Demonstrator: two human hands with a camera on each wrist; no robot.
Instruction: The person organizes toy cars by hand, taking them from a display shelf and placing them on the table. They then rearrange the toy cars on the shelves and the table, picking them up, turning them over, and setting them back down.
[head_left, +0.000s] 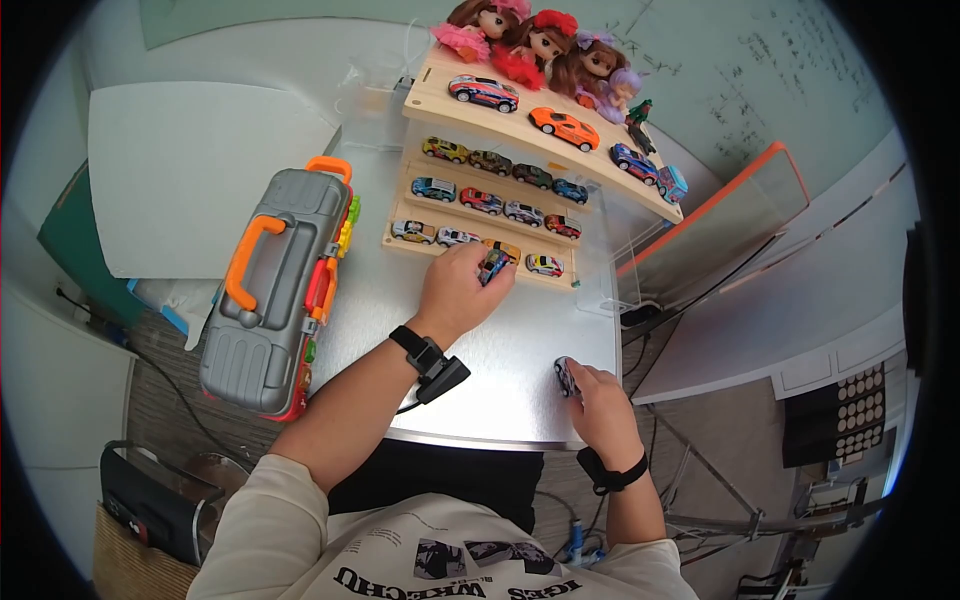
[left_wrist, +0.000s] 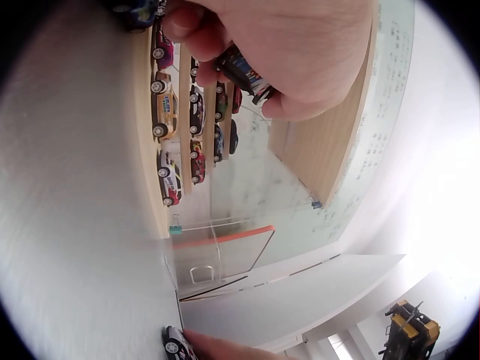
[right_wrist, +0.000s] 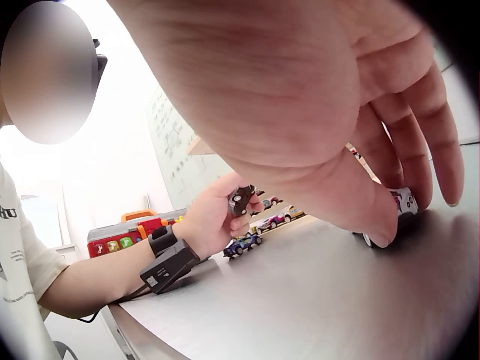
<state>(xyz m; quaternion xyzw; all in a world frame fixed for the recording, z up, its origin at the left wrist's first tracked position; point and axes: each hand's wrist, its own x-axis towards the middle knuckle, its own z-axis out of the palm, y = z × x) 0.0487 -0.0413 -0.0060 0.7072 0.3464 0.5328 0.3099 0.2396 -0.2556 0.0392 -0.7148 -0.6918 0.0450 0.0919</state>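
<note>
In the head view, my left hand (head_left: 456,292) grips a dark toy car (head_left: 492,266) with colourful markings, in front of the shelf's lowest tier. The car's dark underside and wheels (right_wrist: 241,198) show in the right wrist view. My right hand (head_left: 607,415) pinches a white-and-black toy car (head_left: 567,377) between thumb and fingers, low over the table's right side. Beyond the left hand stands a wooden tiered shelf (head_left: 395,243) with rows of toy cars. An orange car (head_left: 503,248) on its lowest tier is partly covered by that hand.
A grey toolbox-like case (head_left: 270,290) with orange handles stands at the table's left. Dolls (head_left: 540,50) and larger toy cars (head_left: 565,128) occupy the shelf's top board. An orange-edged clear panel (head_left: 715,215) leans at the right. The metal table's front edge (head_left: 480,443) lies close to the person.
</note>
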